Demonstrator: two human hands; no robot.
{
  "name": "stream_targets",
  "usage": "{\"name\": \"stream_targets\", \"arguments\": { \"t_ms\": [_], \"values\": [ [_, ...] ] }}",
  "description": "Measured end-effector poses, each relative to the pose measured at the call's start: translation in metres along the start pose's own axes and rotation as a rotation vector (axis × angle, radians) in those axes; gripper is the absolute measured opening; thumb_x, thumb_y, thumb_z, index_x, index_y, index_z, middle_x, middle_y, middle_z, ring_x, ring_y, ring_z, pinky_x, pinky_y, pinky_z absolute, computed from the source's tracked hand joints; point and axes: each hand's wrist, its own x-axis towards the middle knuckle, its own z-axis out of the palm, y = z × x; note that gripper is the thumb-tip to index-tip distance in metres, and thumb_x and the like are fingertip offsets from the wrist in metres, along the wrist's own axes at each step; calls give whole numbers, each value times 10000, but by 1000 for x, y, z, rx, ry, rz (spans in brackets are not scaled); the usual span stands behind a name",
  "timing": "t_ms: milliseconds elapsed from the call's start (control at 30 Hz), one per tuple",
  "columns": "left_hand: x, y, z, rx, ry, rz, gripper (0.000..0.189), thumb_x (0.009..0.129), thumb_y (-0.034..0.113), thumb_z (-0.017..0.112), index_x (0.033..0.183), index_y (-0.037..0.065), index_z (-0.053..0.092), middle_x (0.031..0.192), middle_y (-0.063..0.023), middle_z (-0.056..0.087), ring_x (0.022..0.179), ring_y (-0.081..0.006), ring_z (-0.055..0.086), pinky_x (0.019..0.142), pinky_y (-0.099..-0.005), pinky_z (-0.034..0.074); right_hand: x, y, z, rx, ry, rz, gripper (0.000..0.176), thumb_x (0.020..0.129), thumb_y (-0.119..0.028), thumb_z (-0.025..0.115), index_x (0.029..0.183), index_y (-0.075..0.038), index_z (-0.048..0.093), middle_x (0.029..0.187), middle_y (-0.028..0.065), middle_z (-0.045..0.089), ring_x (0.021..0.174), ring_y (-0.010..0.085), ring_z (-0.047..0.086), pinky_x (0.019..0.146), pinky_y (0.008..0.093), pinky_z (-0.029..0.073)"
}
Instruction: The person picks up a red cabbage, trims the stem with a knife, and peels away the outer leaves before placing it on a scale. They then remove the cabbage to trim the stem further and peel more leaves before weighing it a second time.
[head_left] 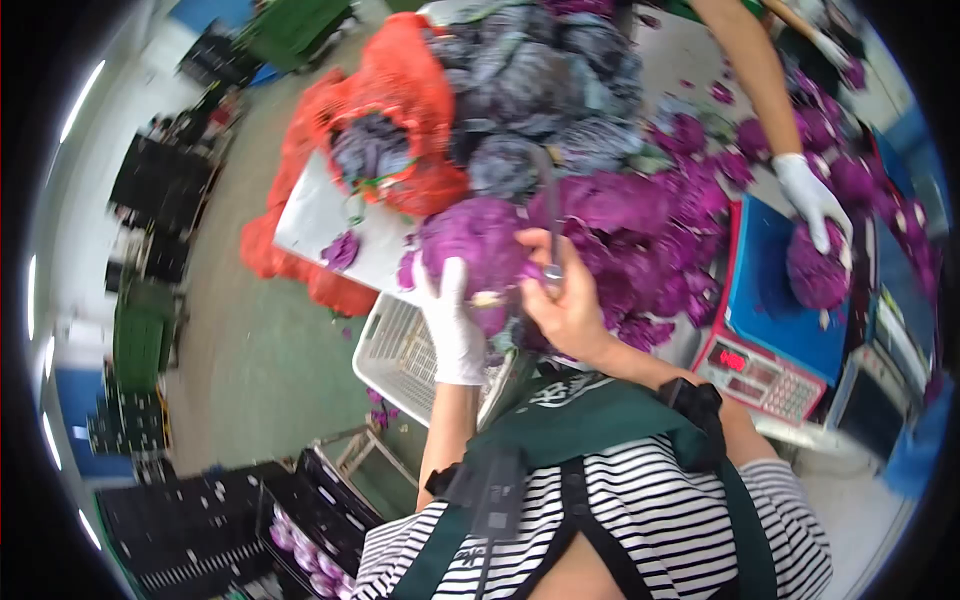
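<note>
My left hand (452,325), in a white glove, holds a purple cabbage (470,240) from below and the side, over the table's near edge. Its pale cut stem end faces my right hand. In my bare right hand (570,305) is a knife (549,200), its narrow blade pointing up and away beside the cabbage. Loose purple cabbage leaves (640,215) lie heaped just beyond the knife. Below my left hand stands a white plastic basket (375,345), partly hidden by my forearm.
Dark untrimmed cabbages (520,85) are piled at the back, beside a red mesh bag (410,75) of cabbages. At right, another person's gloved hand (812,200) holds a trimmed cabbage (818,268) at a blue-topped scale (765,280). Black crates (180,520) stand lower left.
</note>
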Motion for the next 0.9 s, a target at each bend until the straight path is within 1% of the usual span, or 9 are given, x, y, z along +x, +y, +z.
{"name": "stream_targets", "arguments": {
  "t_ms": [167,233,367,467,633,700,767,800,900],
  "values": [
    [10,0,1,153,111,191,548,852,170,661,1322,28,419,1260,-101,511,1125,-229,530,970,-353,425,-9,-39,2,222,-195,177,323,859,53,474,1168,-37,455,861,4,477,701,17,431,574,181,356],
    [16,13,-7,195,193,127,551,853,182,668,1317,22,416,1252,-109,519,1126,-230,534,968,-360,432,-8,-58,3,87,-301,7,289,876,30,483,1158,-36,482,815,-19,490,655,7,433,540,182,343],
    [26,10,-53,-229,88,-68,514,890,252,635,1316,51,430,1253,-131,542,1128,-241,562,973,-405,463,24,-19,-35,-133,-180,335,340,868,-189,686,1133,-29,547,767,-46,528,611,3,453,530,174,367],
    [17,13,-52,-503,-44,-273,544,941,394,514,1360,65,406,1327,-145,506,1200,-283,518,1032,-469,413,38,4,-45,-569,-204,144,461,850,-220,707,1213,-7,521,970,21,570,657,18,501,557,193,414],
    [0,25,-26,-582,-158,-520,584,948,464,459,1369,62,403,1359,-163,476,1229,-307,492,1053,-486,387,51,-23,-34,-106,-296,212,639,836,-246,720,1359,-19,431,1273,53,462,700,41,530,613,203,450],
    [-3,24,-21,-499,-144,-529,589,947,473,459,1366,63,408,1349,-166,487,1216,-298,507,1039,-477,406,52,-43,-31,-169,-308,218,579,836,-216,714,1325,-14,477,1261,50,484,697,24,516,611,193,446],
    [-4,20,-20,-441,-262,-550,584,950,468,458,1361,55,411,1333,-164,504,1186,-283,536,1020,-457,430,53,-60,-31,-410,-422,107,481,826,-156,702,1252,4,548,1228,83,529,751,93,584,667,229,480],
    [-5,17,-20,-431,-289,-561,574,954,458,461,1352,48,420,1311,-158,526,1160,-260,559,1003,-435,449,53,-61,-30,-576,-437,-104,361,804,-83,685,1142,19,611,1135,124,590,866,207,635,753,286,501],
    [-2,7,-27,-276,-276,-632,552,949,450,479,1334,55,447,1289,-146,549,1135,-244,577,980,-424,468,49,-60,-32,-694,-404,-292,277,780,-38,671,1051,10,641,1056,127,634,887,185,623,796,300,486]
  ]
}}
